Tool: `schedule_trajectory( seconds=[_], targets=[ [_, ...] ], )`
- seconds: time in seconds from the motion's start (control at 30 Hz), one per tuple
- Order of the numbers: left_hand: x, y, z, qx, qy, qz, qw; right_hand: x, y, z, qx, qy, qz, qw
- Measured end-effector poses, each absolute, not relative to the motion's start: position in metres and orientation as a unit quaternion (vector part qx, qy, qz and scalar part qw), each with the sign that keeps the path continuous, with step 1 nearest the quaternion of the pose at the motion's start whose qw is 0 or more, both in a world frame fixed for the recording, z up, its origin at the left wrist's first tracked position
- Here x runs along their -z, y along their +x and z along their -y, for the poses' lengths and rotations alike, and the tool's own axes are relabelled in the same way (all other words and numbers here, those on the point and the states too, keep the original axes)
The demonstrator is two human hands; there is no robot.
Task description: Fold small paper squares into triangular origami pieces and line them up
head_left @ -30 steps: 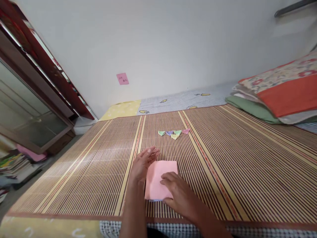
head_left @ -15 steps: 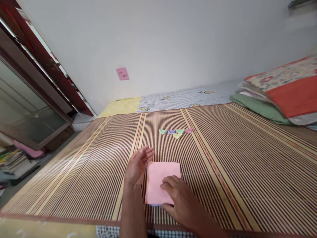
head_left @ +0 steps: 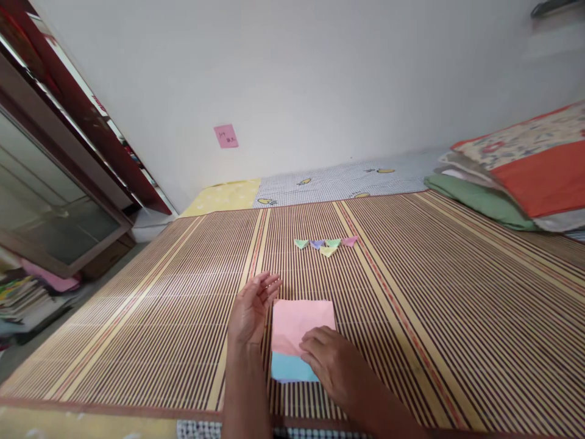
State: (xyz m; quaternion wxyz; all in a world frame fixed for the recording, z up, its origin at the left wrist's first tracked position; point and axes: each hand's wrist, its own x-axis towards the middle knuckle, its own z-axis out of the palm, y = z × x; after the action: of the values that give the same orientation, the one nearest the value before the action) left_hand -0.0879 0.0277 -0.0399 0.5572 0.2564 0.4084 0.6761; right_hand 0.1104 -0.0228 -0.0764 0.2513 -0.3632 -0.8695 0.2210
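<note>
A stack of square paper lies on the striped mat, its top pink sheet [head_left: 297, 320] lifted or bent up along the near edge, so that a blue sheet [head_left: 292, 367] shows beneath. My right hand [head_left: 331, 360] pinches the pink sheet near its lower right part, fingers closed. Just left of the stack, my left hand [head_left: 251, 308] is held palm inward with its fingers apart, holding nothing. Farther off on the mat sit several small folded paper triangles, among them a yellow one [head_left: 328, 250] and a pink one [head_left: 350, 241].
The striped bamboo mat [head_left: 183, 329] covers the bed. Folded bedding [head_left: 539, 177] lies at the right back. A pink note [head_left: 226, 136] is stuck on the white wall. At the left stands a glass-paned door [head_left: 50, 201], with stacked books [head_left: 25, 299] below it.
The near edge of the pink sheet has come up and away from me, uncovering the blue sheet. My right hand has closed on the pink sheet; my left hand has barely moved.
</note>
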Motion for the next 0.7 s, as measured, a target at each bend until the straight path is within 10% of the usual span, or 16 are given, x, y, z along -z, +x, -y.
schedule_trajectory(
  seconds=[0.4, 0.7],
  targets=[
    [0.029, -0.072, -0.026, -0.705, 0.297, -0.392, 0.511, 0.013, 0.166, -0.028, -0.252, -0.464, 0.693, 0.491],
    [0.023, -0.058, -0.018, -0.654, 0.384, -0.398, 0.516, 0.002, 0.135, -0.053, -0.584, -0.333, 0.470, 0.573]
  ],
)
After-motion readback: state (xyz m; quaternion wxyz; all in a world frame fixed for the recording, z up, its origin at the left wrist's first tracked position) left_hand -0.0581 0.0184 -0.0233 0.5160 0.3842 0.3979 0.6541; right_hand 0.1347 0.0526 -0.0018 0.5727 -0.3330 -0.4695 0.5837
